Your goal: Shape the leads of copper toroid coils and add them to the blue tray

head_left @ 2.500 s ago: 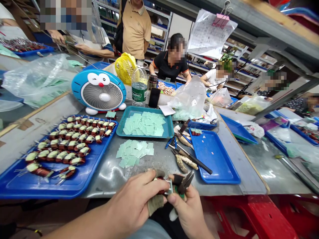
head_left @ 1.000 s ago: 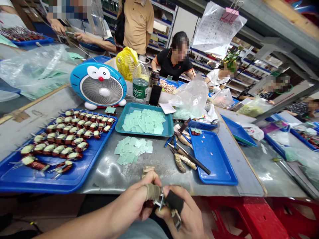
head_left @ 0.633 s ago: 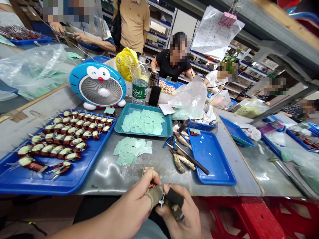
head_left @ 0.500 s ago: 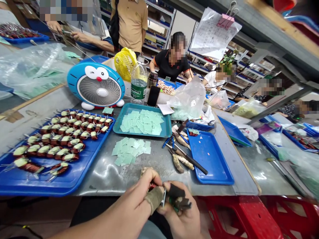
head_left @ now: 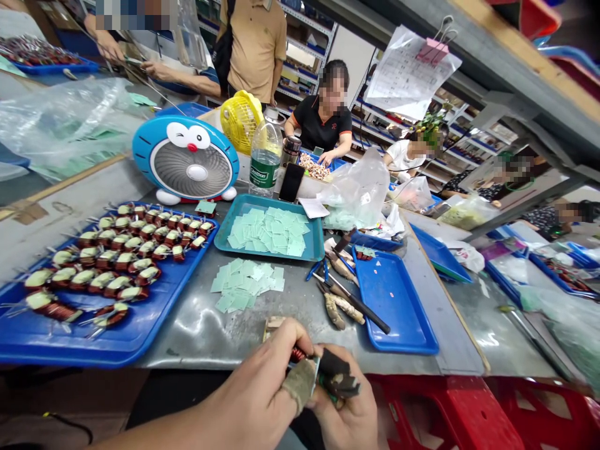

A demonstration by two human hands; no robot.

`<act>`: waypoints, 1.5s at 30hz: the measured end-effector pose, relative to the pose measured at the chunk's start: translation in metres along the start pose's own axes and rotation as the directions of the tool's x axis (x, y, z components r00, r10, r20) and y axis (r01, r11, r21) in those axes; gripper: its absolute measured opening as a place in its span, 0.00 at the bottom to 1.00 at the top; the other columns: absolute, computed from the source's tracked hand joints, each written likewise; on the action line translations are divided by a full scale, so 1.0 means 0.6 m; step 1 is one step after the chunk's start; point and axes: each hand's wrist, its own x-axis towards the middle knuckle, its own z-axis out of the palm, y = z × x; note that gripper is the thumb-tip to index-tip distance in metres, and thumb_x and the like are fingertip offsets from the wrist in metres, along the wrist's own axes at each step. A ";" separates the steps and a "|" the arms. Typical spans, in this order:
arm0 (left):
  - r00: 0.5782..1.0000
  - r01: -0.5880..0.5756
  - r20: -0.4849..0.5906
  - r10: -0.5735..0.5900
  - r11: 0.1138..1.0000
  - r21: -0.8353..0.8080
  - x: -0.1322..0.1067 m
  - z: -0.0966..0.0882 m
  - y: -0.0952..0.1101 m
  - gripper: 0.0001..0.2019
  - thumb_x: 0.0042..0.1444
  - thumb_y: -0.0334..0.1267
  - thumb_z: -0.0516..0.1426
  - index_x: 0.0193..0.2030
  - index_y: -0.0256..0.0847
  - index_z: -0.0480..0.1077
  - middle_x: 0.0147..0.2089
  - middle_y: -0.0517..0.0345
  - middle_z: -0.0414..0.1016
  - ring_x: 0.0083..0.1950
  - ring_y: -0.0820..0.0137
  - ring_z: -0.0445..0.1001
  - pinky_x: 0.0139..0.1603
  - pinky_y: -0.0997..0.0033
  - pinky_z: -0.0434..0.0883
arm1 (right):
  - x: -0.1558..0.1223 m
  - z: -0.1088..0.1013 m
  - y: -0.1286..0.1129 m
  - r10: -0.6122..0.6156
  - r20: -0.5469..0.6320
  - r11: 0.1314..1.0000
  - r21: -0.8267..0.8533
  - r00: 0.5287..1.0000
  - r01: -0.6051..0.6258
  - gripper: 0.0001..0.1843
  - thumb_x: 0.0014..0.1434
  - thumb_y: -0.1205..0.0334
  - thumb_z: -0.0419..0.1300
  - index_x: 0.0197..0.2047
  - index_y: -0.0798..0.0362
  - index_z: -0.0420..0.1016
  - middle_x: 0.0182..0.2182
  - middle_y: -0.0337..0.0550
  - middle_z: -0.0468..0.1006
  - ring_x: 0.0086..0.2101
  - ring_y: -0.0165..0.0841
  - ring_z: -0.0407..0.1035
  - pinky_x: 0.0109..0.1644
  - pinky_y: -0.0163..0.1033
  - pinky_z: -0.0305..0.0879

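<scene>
At the near edge of the table (head_left: pixel 187 340) | my left grip (head_left: pixel 255 390) closed on a copper-wound coil (head_left: pixel 296 355) | my right grip (head_left: pixel 344 403) pinching a small metal clip (head_left: pixel 311 374) to it, I think, view partly blocked | step: fitting clip to coil | next calls for steady pressure

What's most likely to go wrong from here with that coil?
The copper coil is pinched in the fingertips of the left hand and right hand, past the edge of the metal bench. If it slips, it could drop toward the red stool rather than land on the bench. The loose green sheets lie unstacked close ahead of the hands, so a careless movement might scatter them.
</scene>
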 end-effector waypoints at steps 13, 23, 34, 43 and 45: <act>0.994 0.063 0.099 -0.047 0.984 -0.168 0.005 -0.008 -0.031 0.16 0.71 0.54 0.48 0.54 0.46 0.60 0.42 0.59 0.68 0.41 0.67 0.67 0.45 0.66 0.67 | 0.034 -0.022 -0.015 -0.233 0.033 0.949 -0.211 0.972 0.234 0.16 0.69 0.60 0.59 0.57 0.57 0.71 0.44 0.48 0.76 0.43 0.25 0.76 0.48 0.25 0.76; 0.968 0.169 0.227 -0.110 0.950 -0.261 0.011 -0.016 -0.072 0.25 0.67 0.64 0.49 0.41 0.41 0.64 0.34 0.59 0.67 0.31 0.72 0.63 0.32 0.72 0.63 | 0.017 -0.019 0.012 -0.259 0.098 0.922 -0.270 0.961 0.276 0.20 0.69 0.62 0.57 0.62 0.55 0.66 0.49 0.52 0.75 0.49 0.28 0.74 0.53 0.29 0.76; 0.970 0.074 0.243 -0.001 0.953 -0.293 0.011 -0.005 -0.074 0.22 0.71 0.59 0.48 0.38 0.41 0.62 0.34 0.60 0.63 0.34 0.71 0.61 0.35 0.74 0.65 | 0.013 -0.018 0.007 -0.300 0.125 0.921 -0.220 0.946 0.321 0.27 0.67 0.66 0.56 0.67 0.57 0.61 0.48 0.54 0.74 0.48 0.30 0.73 0.50 0.32 0.77; 0.984 0.130 0.154 -0.087 0.948 -0.291 0.005 0.008 -0.085 0.25 0.68 0.64 0.48 0.39 0.42 0.63 0.34 0.60 0.64 0.35 0.69 0.63 0.38 0.70 0.65 | 0.016 -0.009 0.005 -0.231 0.073 0.938 -0.248 0.970 0.242 0.22 0.65 0.66 0.58 0.61 0.56 0.67 0.47 0.50 0.75 0.46 0.28 0.74 0.51 0.30 0.76; 0.978 0.167 0.169 -0.126 0.951 -0.260 0.003 0.005 -0.085 0.25 0.68 0.64 0.49 0.39 0.41 0.65 0.34 0.60 0.64 0.35 0.69 0.62 0.39 0.70 0.65 | 0.020 -0.012 0.005 -0.227 0.153 0.942 -0.217 0.962 0.257 0.19 0.66 0.64 0.59 0.59 0.56 0.69 0.46 0.49 0.76 0.46 0.27 0.74 0.51 0.28 0.75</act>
